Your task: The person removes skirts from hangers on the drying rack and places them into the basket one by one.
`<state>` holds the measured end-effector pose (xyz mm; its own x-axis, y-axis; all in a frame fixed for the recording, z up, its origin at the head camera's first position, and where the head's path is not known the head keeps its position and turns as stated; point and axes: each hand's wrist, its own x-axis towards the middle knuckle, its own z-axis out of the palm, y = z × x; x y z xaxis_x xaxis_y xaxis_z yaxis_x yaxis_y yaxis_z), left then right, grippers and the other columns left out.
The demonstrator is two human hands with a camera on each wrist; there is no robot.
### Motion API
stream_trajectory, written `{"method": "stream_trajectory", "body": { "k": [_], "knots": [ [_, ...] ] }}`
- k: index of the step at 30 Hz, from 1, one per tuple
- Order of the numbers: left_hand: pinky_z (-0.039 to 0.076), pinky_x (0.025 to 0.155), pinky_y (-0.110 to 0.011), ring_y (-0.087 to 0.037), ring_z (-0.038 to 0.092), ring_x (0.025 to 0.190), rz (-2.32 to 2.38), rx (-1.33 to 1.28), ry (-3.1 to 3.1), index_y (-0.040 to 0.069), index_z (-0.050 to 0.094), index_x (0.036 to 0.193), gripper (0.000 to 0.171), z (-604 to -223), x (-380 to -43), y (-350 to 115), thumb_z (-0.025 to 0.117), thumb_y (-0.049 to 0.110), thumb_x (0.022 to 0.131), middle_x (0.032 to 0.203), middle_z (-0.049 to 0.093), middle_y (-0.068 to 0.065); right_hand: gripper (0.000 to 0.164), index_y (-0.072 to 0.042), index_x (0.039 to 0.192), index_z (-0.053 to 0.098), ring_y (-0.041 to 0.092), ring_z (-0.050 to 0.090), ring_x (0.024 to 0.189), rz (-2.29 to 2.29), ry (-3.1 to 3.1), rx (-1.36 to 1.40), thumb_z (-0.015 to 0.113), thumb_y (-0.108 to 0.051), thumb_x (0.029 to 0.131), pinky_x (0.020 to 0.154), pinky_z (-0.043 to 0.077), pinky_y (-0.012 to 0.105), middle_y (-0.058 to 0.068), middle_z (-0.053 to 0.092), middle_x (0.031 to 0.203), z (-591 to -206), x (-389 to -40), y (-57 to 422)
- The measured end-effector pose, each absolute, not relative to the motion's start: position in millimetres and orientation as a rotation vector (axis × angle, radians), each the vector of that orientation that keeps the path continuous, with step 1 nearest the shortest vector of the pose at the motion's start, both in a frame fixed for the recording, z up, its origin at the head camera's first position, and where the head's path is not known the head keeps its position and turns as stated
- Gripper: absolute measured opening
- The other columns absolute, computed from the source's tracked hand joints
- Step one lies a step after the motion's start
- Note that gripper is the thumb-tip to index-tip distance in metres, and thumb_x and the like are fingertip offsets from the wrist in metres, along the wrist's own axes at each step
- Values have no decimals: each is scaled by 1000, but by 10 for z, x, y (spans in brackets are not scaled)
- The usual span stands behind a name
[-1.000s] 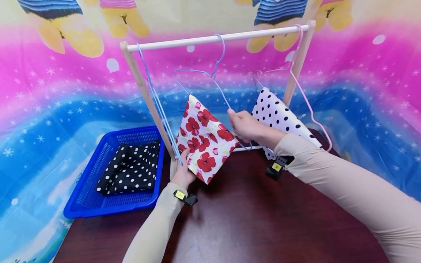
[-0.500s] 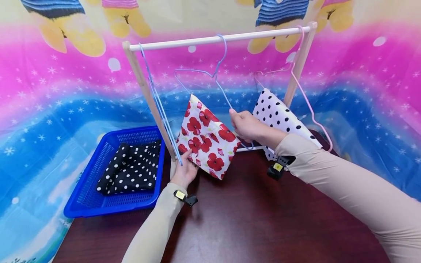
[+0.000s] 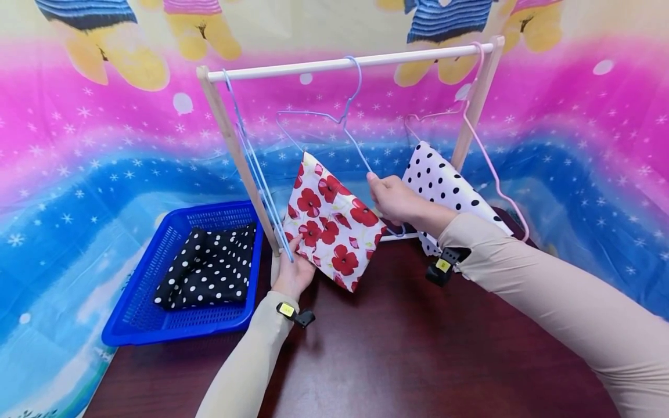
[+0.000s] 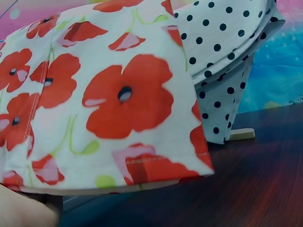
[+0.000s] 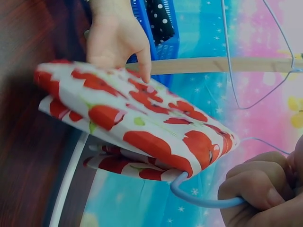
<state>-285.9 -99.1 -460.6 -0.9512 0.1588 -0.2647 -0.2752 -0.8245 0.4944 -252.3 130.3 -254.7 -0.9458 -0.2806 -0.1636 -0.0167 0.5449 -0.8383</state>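
Note:
A white cloth with red flowers (image 3: 334, 223) hangs folded over a light blue wire hanger (image 3: 356, 146), whose hook is on the rack's top bar. My right hand (image 3: 392, 198) grips the hanger's right side; in the right wrist view its curled fingers (image 5: 253, 189) are round the wire. My left hand (image 3: 294, 273) is at the cloth's lower left edge, thumb on the front and fingers behind it, partly hidden. In the left wrist view the cloth (image 4: 128, 94) fills much of the picture, with part of the hand at the lower left corner.
Other blue hangers (image 3: 256, 168) hang at the rack's left post (image 3: 230, 145). On the right, a pink hanger (image 3: 483, 152) carries a white cloth with black dots (image 3: 439, 180). A blue basket (image 3: 130, 296) holding a black dotted cloth (image 3: 214, 270) stands left on the dark table (image 3: 418, 348).
The flowered cloth's lower corner has swung to the right, and more of the left palm shows beneath it. The right hand keeps its grip on the hanger.

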Motion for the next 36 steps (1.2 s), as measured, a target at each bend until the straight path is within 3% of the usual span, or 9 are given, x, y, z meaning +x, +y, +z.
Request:
{"method": "stream_trajectory", "body": {
  "k": [7,16,19,22,24,32,36],
  "knots": [
    [25,127,-32,-18,36,148,2768,-322,902,17,30,155,53,-4533,-2794,-1027,49,18,106,163,38,-2,62,-12,64,38,12,28,39,-1335,2608,-252,22,-51,109,41,26,28,-5,33,48,-2576,-2557,1331],
    [20,128,-30,-18,25,155,2763,-237,941,13,24,159,51,-4470,-2742,-969,37,24,111,167,28,-3,61,-12,66,39,14,31,43,-1292,2682,-207,19,-50,110,44,28,30,-5,32,52,-2542,-2538,1314],
    [24,127,-32,-18,32,152,2769,-231,982,12,29,157,49,-4456,-2712,-948,38,26,111,157,44,-2,61,-13,65,39,14,31,44,-1288,2696,-198,19,-49,110,45,28,30,-5,32,52,-2540,-2546,1327],
    [32,123,-33,-15,47,139,2763,-259,1066,11,37,152,44,-4436,-2669,-920,40,27,110,135,62,4,61,-14,63,38,14,31,44,-1248,2727,-204,19,-49,110,47,30,29,-4,31,52,-2538,-2574,1360],
    [38,120,-33,-13,54,129,2765,-307,1114,11,42,147,41,-4418,-2643,-895,42,26,110,123,66,7,60,-15,63,36,13,31,44,-1225,2736,-224,20,-49,110,47,31,29,-4,31,53,-2536,-2600,1393],
    [43,116,-34,-16,56,129,2760,-397,1267,12,40,148,43,-4306,-2544,-838,45,29,109,147,56,-6,60,-17,62,35,12,30,41,-1187,2707,-245,20,-50,109,43,31,28,-5,30,51,-2525,-2674,1468],
    [52,102,-28,-12,62,117,2781,-389,1314,14,40,146,40,-4271,-2479,-844,46,28,108,134,64,-2,60,-16,63,34,12,30,41,-1199,2689,-197,20,-52,109,43,31,27,-5,30,51,-2542,-2696,1465]
  ]
}}
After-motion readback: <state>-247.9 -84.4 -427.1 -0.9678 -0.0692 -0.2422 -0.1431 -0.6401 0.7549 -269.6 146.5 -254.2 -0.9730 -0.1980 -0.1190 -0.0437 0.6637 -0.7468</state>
